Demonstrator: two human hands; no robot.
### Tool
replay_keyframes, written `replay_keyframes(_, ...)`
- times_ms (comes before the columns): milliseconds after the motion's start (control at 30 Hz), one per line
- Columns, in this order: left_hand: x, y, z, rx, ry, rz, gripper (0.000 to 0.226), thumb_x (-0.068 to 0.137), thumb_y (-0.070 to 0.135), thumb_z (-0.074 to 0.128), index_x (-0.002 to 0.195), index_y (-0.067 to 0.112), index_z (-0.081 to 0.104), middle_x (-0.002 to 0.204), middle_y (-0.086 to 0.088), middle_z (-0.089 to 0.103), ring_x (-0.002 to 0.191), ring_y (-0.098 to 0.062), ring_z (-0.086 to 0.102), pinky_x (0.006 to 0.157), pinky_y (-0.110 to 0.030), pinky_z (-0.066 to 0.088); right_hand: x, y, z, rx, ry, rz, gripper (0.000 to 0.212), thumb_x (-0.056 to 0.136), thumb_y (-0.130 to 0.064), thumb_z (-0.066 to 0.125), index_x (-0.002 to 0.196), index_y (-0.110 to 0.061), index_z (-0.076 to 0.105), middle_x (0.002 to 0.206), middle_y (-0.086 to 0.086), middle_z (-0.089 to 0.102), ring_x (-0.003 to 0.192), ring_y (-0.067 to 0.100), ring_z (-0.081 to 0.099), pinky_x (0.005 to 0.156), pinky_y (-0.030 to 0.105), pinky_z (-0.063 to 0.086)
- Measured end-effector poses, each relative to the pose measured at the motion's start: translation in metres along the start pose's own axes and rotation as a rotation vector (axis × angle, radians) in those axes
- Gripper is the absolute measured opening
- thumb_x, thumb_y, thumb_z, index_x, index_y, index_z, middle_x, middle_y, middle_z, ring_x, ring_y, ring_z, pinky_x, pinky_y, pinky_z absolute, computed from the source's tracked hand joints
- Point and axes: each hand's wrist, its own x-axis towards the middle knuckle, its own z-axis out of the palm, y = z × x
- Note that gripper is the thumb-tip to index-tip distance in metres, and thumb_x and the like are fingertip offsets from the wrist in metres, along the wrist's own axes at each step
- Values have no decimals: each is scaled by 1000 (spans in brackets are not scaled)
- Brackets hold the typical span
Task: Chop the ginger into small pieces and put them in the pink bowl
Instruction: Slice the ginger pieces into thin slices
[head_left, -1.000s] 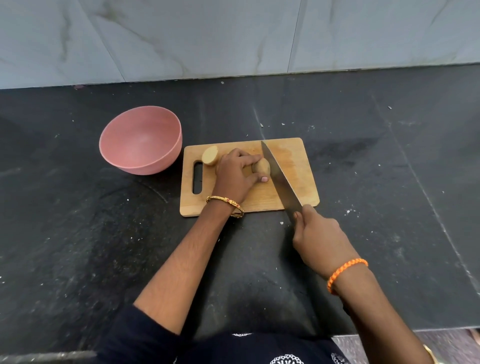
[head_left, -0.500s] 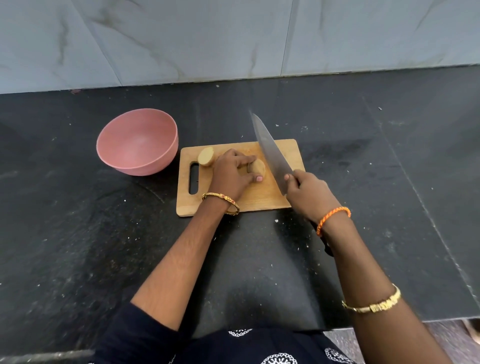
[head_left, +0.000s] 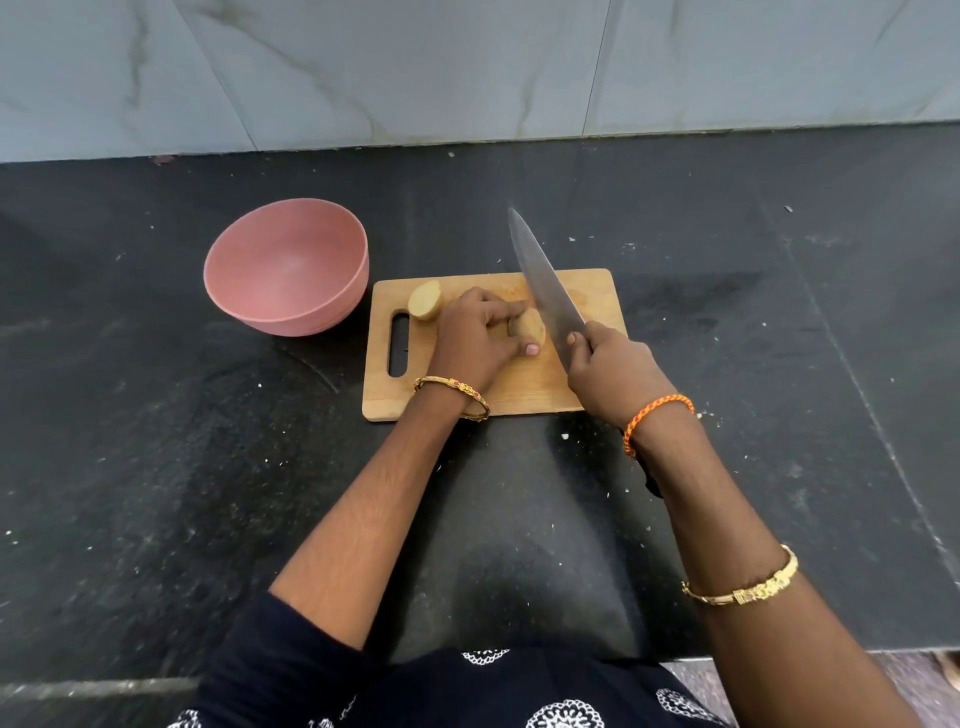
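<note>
A wooden cutting board (head_left: 587, 293) lies on the black counter. My left hand (head_left: 475, 338) holds a piece of ginger (head_left: 529, 327) down on the board, fingers curled over it. A second ginger piece (head_left: 425, 300), cut face up, lies at the board's far left corner. My right hand (head_left: 613, 371) grips the handle of a large knife (head_left: 543, 283); its blade slants up and away, just right of the held ginger. The pink bowl (head_left: 285, 265) stands left of the board with nothing visible inside.
The black stone counter (head_left: 156, 441) carries small pale crumbs around the board. A grey marbled wall (head_left: 467, 67) runs along the back. The counter's front edge is near my body at the bottom.
My right hand has moved forward over the board's near right corner and the knife tip has lifted beyond the board's far edge. My left hand stays on the ginger.
</note>
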Motion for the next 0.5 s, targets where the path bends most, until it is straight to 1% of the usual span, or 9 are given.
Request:
replay_keyframes(133, 0, 0, 0, 1, 4, 4, 54, 61, 12, 83, 112, 10, 66, 101, -4, 60, 95, -13, 51, 89, -25, 45, -5, -1, 1, -51, 4, 4, 29, 101, -27, 32, 109, -8, 51, 73, 3, 40, 79, 26, 46, 71, 32, 39)
replay_keyframes(200, 0, 0, 0, 1, 4, 3, 54, 61, 13, 83, 112, 10, 66, 101, -4, 59, 95, -13, 50, 89, -26, 45, -9, -1, 2, -58, -3, 10, 28, 101, -26, 32, 109, -8, 51, 69, 1, 36, 78, 26, 45, 72, 33, 39)
replay_keyframes(267, 0, 1, 0, 0, 6, 4, 54, 61, 13, 83, 112, 10, 66, 101, -3, 59, 96, -13, 50, 89, -26, 45, -14, 1, 2, -55, -17, 16, 28, 101, -27, 32, 110, -8, 51, 72, 3, 40, 79, 26, 46, 73, 33, 42)
replay_keyframes(367, 0, 0, 0, -3, 14, 13, 53, 62, 13, 82, 112, 11, 66, 100, -1, 59, 95, -12, 50, 87, -24, 44, -24, 8, 5, -63, -41, 35, 28, 101, -28, 32, 109, -8, 51, 84, 9, 45, 80, 27, 46, 74, 34, 42)
replay_keyframes(500, 0, -2, 0, -4, 14, 22, 52, 62, 13, 82, 112, 12, 66, 98, 2, 57, 94, -11, 50, 85, -22, 42, -47, 21, 11, -55, -51, 57, 27, 101, -30, 32, 102, -9, 49, 88, 14, 49, 79, 32, 50, 73, 35, 44)
